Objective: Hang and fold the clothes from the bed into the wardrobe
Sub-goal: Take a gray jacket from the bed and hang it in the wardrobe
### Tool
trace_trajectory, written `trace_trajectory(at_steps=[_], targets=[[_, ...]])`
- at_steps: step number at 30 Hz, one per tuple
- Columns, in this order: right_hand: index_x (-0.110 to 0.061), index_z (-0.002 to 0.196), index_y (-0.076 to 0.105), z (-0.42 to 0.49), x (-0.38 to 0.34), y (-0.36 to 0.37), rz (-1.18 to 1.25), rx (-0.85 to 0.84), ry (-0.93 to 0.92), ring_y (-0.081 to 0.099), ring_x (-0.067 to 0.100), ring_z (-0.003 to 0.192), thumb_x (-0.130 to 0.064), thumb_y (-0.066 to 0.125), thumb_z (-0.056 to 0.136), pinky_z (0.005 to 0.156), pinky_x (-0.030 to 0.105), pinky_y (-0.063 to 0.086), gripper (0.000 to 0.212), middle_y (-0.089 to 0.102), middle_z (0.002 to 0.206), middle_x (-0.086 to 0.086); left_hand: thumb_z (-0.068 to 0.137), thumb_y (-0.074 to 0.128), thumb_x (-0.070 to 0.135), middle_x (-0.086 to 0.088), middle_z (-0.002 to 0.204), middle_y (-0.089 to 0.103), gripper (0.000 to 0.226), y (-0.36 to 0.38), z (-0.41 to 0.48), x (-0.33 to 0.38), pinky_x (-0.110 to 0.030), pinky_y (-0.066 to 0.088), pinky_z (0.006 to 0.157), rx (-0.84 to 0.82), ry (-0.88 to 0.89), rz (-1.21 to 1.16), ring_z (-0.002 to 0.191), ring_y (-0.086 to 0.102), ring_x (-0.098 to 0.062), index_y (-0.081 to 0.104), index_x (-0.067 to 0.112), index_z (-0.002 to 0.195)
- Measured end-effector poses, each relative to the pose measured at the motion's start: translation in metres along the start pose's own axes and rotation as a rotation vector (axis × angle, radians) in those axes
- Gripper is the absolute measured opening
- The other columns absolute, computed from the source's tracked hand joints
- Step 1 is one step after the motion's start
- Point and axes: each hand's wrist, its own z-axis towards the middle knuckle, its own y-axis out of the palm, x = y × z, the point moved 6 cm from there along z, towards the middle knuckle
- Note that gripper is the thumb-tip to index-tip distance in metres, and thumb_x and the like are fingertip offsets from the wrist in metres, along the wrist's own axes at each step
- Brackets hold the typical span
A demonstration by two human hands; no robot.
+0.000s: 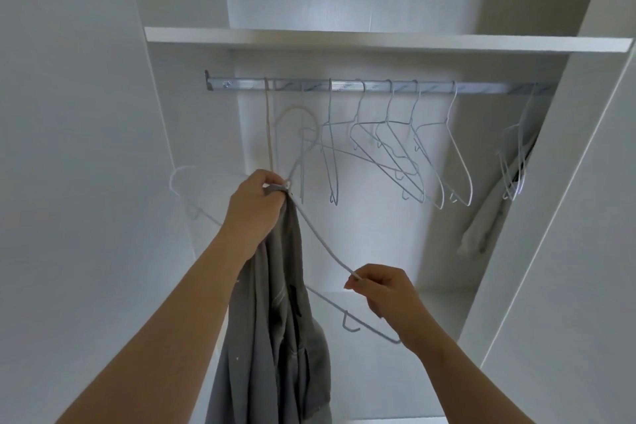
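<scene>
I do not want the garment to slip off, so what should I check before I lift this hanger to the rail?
1. Left hand grips grey garment at the neck of the hanger: ok.
2. Right hand pinches hanger's shoulder end: ok.
3. Garment spread over both shoulders: not ok, bunched in the left hand.
4. Hook on rail: not ok, below it.
5. Free gap on rail: ok.

Plain grey garment (275, 320), white wire hangers (395, 148), silver rail (378, 86), white wardrobe (344, 39)
</scene>
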Motion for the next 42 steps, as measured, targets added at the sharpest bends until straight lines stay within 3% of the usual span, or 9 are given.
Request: trace_trajectory(at_steps=[4, 8, 13, 16, 20, 29, 32, 37, 42], targets=[[-0.026, 0.093, 0.061, 0.007, -0.018, 0.013, -0.139, -0.184, -0.047, 0.049, -0.006, 0.045, -0.011, 0.057, 0.087, 0.051, 0.009, 0.038, 0.016, 0.055, 0.057, -0.012, 0.088, 0.054, 0.013, 0.007, 0.077, 0.056, 0.020, 0.040, -0.022, 0.012, -0.005, 0.035, 0.040, -0.182, 0.065, 0.083, 0.061, 0.052, -0.006, 0.056, 0.031, 0.078], [-0.019, 0.066, 0.053, 0.013, -0.032, 0.005, 0.052, -0.075, -0.092, 0.040, -0.002, 0.036, -0.010, 0.056, 0.087, 0.040, 0.007, 0.030, 0.023, 0.044, 0.040, -0.016, 0.090, 0.052, 0.013, 0.013, 0.077, 0.052, 0.029, 0.049, -0.033, 0.011, -0.003, 0.040, 0.050, -0.186, 0.029, 0.012, 0.065, 0.049, -0.001, 0.053, 0.033, 0.110], [-0.014, 0.053, 0.037, 0.009, -0.015, -0.006, 0.190, -0.012, -0.092, 0.030, 0.004, 0.038, -0.003, 0.059, 0.085, 0.041, 0.013, 0.031, 0.040, 0.034, 0.041, -0.010, 0.093, 0.051, 0.019, 0.008, 0.093, 0.052, 0.053, 0.021, -0.031, 0.005, -0.018, 0.041, 0.073, 0.009, -0.042, -0.034, 0.080, 0.051, -0.007, 0.030, 0.031, 0.139], [-0.017, 0.053, 0.039, 0.010, -0.012, -0.006, 0.304, -0.021, -0.061, 0.030, 0.006, 0.037, -0.005, 0.061, 0.085, 0.038, 0.014, 0.029, 0.040, 0.035, 0.042, -0.007, 0.093, 0.049, 0.015, 0.011, 0.095, 0.053, 0.021, 0.010, -0.031, 0.007, -0.018, 0.039, 0.077, 0.056, -0.016, 0.039, 0.086, 0.051, -0.008, 0.058, 0.025, 0.109], [-0.017, 0.054, 0.032, 0.013, -0.007, -0.018, 0.314, 0.118, -0.015, 0.024, 0.004, 0.033, -0.026, 0.058, 0.090, 0.035, 0.014, 0.025, 0.045, 0.029, 0.041, -0.007, 0.091, 0.054, 0.015, 0.010, 0.077, 0.056, 0.020, -0.002, -0.032, -0.006, -0.016, 0.038, 0.061, 0.086, -0.110, 0.054, 0.073, 0.051, -0.007, 0.060, 0.025, 0.075], [-0.023, 0.034, 0.044, 0.019, -0.007, -0.033, 0.350, 0.170, -0.037, 0.028, 0.004, 0.031, -0.030, 0.051, 0.095, 0.034, 0.013, 0.026, 0.061, 0.032, 0.035, -0.010, 0.089, 0.059, 0.015, -0.005, 0.079, 0.055, 0.005, -0.030, -0.042, -0.053, -0.036, 0.044, 0.076, 0.347, -0.475, -0.296, 0.074, 0.051, -0.022, 0.060, 0.014, 0.084], [-0.024, 0.033, 0.043, 0.020, -0.006, -0.033, 0.352, 0.110, -0.051, 0.026, 0.004, 0.031, -0.026, 0.052, 0.095, 0.035, 0.012, 0.025, 0.062, 0.032, 0.036, -0.010, 0.091, 0.055, 0.015, -0.005, 0.079, 0.054, 0.006, -0.042, -0.038, -0.058, -0.035, 0.044, 0.075, 0.403, -0.500, -0.312, 0.077, 0.051, -0.025, 0.058, 0.013, 0.095], [-0.024, 0.033, 0.039, 0.021, 0.001, -0.028, 0.316, 0.015, -0.022, 0.023, 0.006, 0.033, -0.024, 0.053, 0.094, 0.035, 0.014, 0.023, 0.062, 0.029, 0.037, -0.010, 0.094, 0.048, 0.009, -0.005, 0.074, 0.057, 0.015, -0.061, -0.032, -0.062, -0.028, 0.046, 0.058, 0.473, -0.522, -0.403, 0.065, 0.053, -0.020, 0.062, 0.014, 0.090], [-0.023, 0.035, 0.034, 0.024, 0.008, -0.029, 0.176, -0.031, 0.012, 0.022, 0.008, 0.035, -0.028, 0.054, 0.093, 0.037, 0.015, 0.024, 0.061, 0.028, 0.038, -0.008, 0.093, 0.049, 0.012, -0.008, 0.082, 0.060, 0.014, -0.073, -0.030, -0.063, -0.032, 0.046, 0.072, 0.475, -0.459, -0.310, 0.071, 0.055, -0.022, 0.063, 0.015, 0.093]])
